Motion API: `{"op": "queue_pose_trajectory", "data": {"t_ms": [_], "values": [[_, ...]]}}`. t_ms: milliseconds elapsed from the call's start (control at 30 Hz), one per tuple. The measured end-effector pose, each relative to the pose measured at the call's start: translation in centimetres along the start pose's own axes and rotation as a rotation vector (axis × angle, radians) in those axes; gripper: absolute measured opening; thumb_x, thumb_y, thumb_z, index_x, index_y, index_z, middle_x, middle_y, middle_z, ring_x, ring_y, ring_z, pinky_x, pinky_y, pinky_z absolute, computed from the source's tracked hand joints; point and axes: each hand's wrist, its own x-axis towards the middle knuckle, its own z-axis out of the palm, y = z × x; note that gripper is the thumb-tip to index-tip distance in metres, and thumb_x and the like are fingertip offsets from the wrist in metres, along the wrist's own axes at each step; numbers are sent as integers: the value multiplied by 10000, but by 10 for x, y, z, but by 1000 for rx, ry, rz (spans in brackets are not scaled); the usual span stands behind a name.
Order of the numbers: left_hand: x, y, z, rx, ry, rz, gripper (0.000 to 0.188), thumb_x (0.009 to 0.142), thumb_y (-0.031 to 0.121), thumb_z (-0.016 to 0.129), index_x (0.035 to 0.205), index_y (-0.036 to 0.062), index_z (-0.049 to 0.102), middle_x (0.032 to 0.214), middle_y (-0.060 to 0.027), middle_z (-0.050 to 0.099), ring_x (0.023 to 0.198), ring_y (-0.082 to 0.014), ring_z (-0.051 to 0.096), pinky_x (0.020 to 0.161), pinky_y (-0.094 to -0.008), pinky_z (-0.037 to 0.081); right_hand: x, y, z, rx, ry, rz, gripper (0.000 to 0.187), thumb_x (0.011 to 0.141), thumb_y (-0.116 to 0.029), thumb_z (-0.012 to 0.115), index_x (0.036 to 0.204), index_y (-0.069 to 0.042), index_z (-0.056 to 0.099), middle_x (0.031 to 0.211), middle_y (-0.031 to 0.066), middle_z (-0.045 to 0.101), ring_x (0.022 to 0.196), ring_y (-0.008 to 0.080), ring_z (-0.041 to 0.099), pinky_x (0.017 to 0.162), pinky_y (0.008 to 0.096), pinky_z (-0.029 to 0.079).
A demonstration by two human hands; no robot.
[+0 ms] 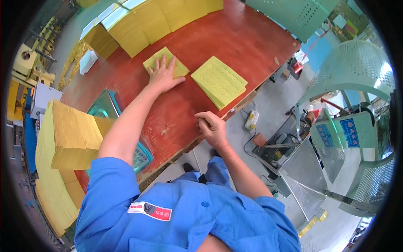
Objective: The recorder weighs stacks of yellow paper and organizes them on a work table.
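Observation:
My left hand [163,77] lies flat with fingers spread on a small stack of yellow paper sheets [163,54] on the red table [201,31]. To its right, apart from it, rests another stack of yellow sheets [219,80] with rows of embossed patterns; its lower sheets are slightly askew. My right hand [212,128] is curled into a loose fist by the table's near edge, below that embossed stack and not touching it. Nothing shows sticking out of its fingers.
Tall blocks of yellow paper [147,23] line the table's far left. A turquoise scale [142,157] stands at the left, next to a high yellow paper pile [75,134]. On the right are a green machine with a perforated guard [348,67] and a power strip [252,119] on the floor.

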Motion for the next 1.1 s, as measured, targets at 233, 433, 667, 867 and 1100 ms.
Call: {"op": "queue_pose_trajectory", "data": {"t_ms": [233,433,667,867,1100], "values": [[-25,-36,-8,99,-73,189,1002,754,573,715,1551,216,224,1610,-168,139,1476,-407,123,1159,-609,161,44,-38,-88,-93,163,-158,213,816,71,602,997,-18,671,887,82,674,792,163,657,713,294,521],[-53,-18,-18,-73,-2,69,950,773,481,728,1518,84,291,1581,-222,204,1460,-396,196,1164,-509,216,122,5,-138,-449,200,-111,406,811,-106,703,1189,-9,593,1098,161,648,1093,330,578,905,419,470],[-58,5,-10,-271,414,-179,703,885,333,664,1406,-61,402,1488,-284,352,1378,-396,364,1119,-433,326,116,21,-135,-467,26,-112,515,749,-122,731,1228,-16,574,1089,154,645,1030,321,580,883,415,456],[-19,-57,35,-1186,158,-742,576,884,281,667,1306,-77,507,1272,-278,565,1198,-376,542,1014,-431,420,115,19,-135,-434,13,-122,521,729,-124,740,1215,-23,582,1071,141,648,1007,313,589,881,415,457],[-61,-11,50,-486,413,-505,534,881,225,659,1317,-43,506,1221,-247,582,1150,-396,549,988,-442,434,114,23,-137,-435,19,-110,504,731,-128,741,1204,-39,592,1070,140,649,1016,318,588,893,428,465]]}}
